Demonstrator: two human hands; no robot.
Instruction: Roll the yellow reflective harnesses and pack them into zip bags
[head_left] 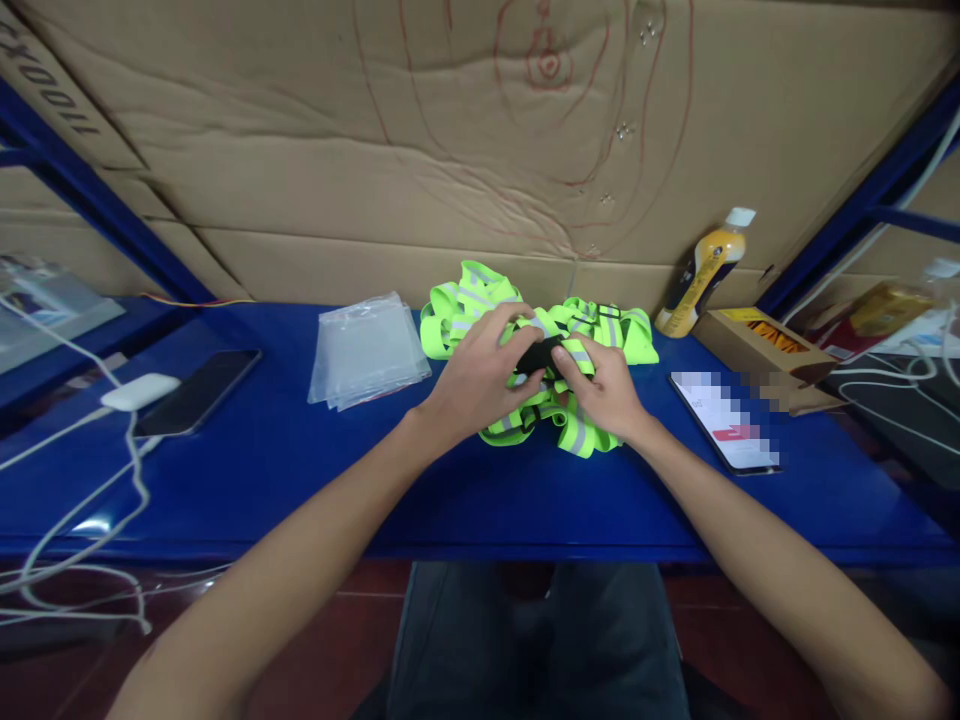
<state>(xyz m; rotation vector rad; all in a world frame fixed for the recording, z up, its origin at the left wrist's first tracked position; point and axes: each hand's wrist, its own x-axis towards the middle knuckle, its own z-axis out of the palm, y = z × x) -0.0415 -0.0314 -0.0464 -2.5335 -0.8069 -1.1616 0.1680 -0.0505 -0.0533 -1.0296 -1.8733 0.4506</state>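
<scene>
A tangle of neon yellow-green reflective straps (469,290) with grey stripes and black buckles lies at the middle of the blue table. Over it, my left hand (491,365) curls its fingers round a black piece (538,355) that looks like a buckle or a strip of black webbing. From the other side my right hand (600,380) pinches a green strap right beside that black piece, thumb on top. Loose strap ends hang below both hands. Close to my left wrist rests a stack of clear plastic bags (369,350).
On the right are a phone with a lit screen (724,425), an open cardboard box (765,345) and a yellow drink bottle (705,275). A dark phone (199,392), a white charger (140,392) and cables lie on the left. Cardboard (300,200) walls off the back.
</scene>
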